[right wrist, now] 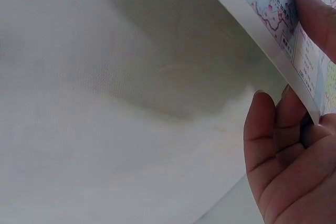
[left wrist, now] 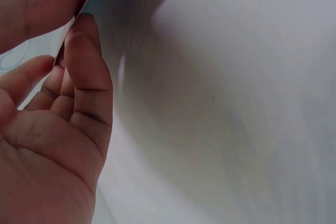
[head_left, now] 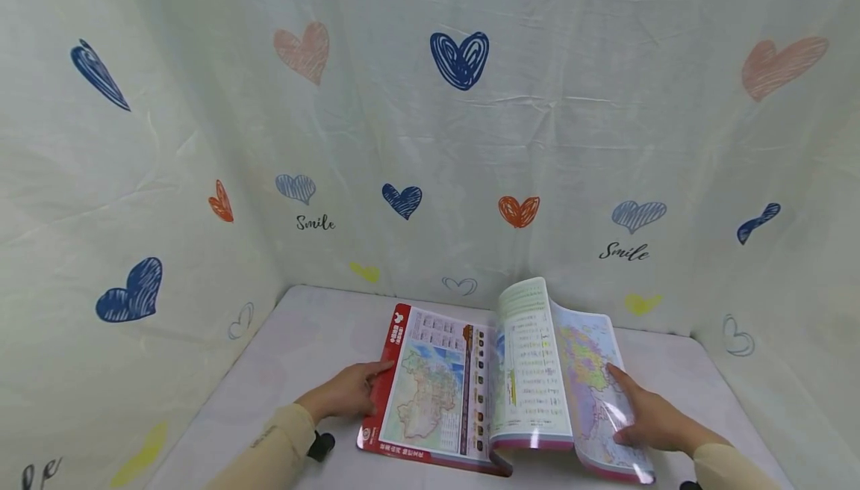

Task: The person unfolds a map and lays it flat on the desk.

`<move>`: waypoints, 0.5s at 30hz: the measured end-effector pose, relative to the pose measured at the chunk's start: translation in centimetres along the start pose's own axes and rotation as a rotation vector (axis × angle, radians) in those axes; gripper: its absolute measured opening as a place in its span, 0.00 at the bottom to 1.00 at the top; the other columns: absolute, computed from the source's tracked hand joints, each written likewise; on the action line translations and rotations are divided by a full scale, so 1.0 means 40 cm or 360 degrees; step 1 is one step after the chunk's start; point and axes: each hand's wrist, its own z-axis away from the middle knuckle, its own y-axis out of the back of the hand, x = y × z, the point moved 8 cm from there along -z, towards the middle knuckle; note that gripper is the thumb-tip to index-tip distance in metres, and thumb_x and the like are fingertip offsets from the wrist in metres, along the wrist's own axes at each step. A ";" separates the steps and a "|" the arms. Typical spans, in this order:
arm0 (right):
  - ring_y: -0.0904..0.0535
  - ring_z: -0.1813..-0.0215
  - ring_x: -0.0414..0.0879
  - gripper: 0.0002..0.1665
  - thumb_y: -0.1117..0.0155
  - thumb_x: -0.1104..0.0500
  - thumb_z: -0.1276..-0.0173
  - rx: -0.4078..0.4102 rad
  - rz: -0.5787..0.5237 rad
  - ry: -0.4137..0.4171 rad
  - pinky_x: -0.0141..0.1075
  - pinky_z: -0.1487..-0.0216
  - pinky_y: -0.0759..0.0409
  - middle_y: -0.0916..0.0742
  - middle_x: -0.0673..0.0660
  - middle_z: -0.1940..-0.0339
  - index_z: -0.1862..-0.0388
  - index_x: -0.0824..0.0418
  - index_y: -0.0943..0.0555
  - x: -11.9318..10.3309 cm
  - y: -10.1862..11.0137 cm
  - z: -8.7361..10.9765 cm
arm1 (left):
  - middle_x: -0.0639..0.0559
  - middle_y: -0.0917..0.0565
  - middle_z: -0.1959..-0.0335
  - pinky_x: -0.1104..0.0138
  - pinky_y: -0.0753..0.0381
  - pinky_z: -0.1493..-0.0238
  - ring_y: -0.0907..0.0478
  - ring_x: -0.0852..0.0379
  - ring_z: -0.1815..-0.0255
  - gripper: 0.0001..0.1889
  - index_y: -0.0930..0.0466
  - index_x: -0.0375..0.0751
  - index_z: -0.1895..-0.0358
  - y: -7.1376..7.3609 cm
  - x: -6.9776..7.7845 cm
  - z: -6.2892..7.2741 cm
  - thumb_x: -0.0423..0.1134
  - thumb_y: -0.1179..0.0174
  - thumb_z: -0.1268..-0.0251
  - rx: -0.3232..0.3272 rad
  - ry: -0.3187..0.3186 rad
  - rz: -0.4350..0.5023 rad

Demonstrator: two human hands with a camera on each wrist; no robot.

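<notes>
A map book (head_left: 430, 400) with a red left border lies spread on the table. Several of its leaves (head_left: 531, 370) arch upward in the middle. On the right is a page (head_left: 591, 355) with a coloured map. My left hand (head_left: 349, 391) grips the red left edge; in the left wrist view, the thumb and fingers (left wrist: 86, 56) lie on opposite sides of it. With my right hand (head_left: 655, 419) I hold the right edge, and in the right wrist view the thumb (right wrist: 315, 17) rests on the printed map side while the curled fingers are behind.
A white table (head_left: 269, 370) carries the book. A white curtain (head_left: 416, 124) printed with hearts and "Smile" stands behind the table and along its sides. Dark wrist devices (head_left: 321, 446) show near both sleeves.
</notes>
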 end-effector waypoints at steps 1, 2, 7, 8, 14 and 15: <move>0.21 0.49 0.69 0.71 0.16 0.54 0.61 0.0003 0.0003 -0.0001 0.65 0.46 0.28 0.25 0.83 0.42 0.24 0.71 0.50 0.003 0.002 0.002 | 0.46 0.24 0.55 0.61 0.23 0.70 0.27 0.52 0.68 0.44 0.33 0.40 0.27 0.004 -0.003 0.002 0.25 0.28 0.53 0.0003 0.0006 -0.0002; 0.22 0.48 0.70 0.71 0.16 0.54 0.61 0.0003 0.0007 -0.0002 0.65 0.46 0.28 0.26 0.83 0.42 0.24 0.71 0.50 0.006 0.003 0.003 | 0.46 0.24 0.54 0.61 0.22 0.70 0.27 0.52 0.67 0.44 0.33 0.40 0.27 0.008 -0.005 0.004 0.25 0.28 0.53 0.0005 0.0013 -0.0006; 0.22 0.49 0.69 0.72 0.16 0.54 0.61 0.0002 0.0016 -0.0024 0.65 0.46 0.29 0.25 0.83 0.43 0.25 0.71 0.51 0.021 0.006 0.008 | 0.44 0.24 0.49 0.62 0.22 0.70 0.27 0.51 0.63 0.44 0.33 0.41 0.27 0.025 -0.021 0.009 0.25 0.28 0.53 0.0025 0.0047 -0.0045; 0.22 0.49 0.69 0.71 0.16 0.54 0.60 0.0000 0.0018 -0.0030 0.65 0.46 0.29 0.25 0.83 0.44 0.25 0.71 0.51 0.024 0.006 0.009 | 0.44 0.24 0.49 0.62 0.22 0.70 0.27 0.51 0.63 0.44 0.33 0.41 0.27 0.028 -0.024 0.011 0.26 0.28 0.52 0.0026 0.0051 -0.0054; 0.21 0.50 0.67 0.71 0.16 0.55 0.60 -0.0002 0.0032 -0.0057 0.64 0.47 0.28 0.23 0.81 0.46 0.25 0.71 0.51 0.036 0.011 0.016 | 0.44 0.24 0.48 0.61 0.21 0.69 0.28 0.51 0.61 0.43 0.32 0.40 0.27 0.047 -0.043 0.022 0.25 0.28 0.53 0.0040 0.0061 -0.0076; 0.21 0.50 0.67 0.71 0.16 0.55 0.60 -0.0005 0.0033 -0.0060 0.64 0.47 0.28 0.23 0.80 0.46 0.25 0.71 0.51 0.038 0.012 0.017 | 0.43 0.24 0.48 0.61 0.21 0.69 0.28 0.50 0.61 0.43 0.32 0.40 0.28 0.050 -0.046 0.025 0.25 0.28 0.53 0.0045 0.0064 -0.0078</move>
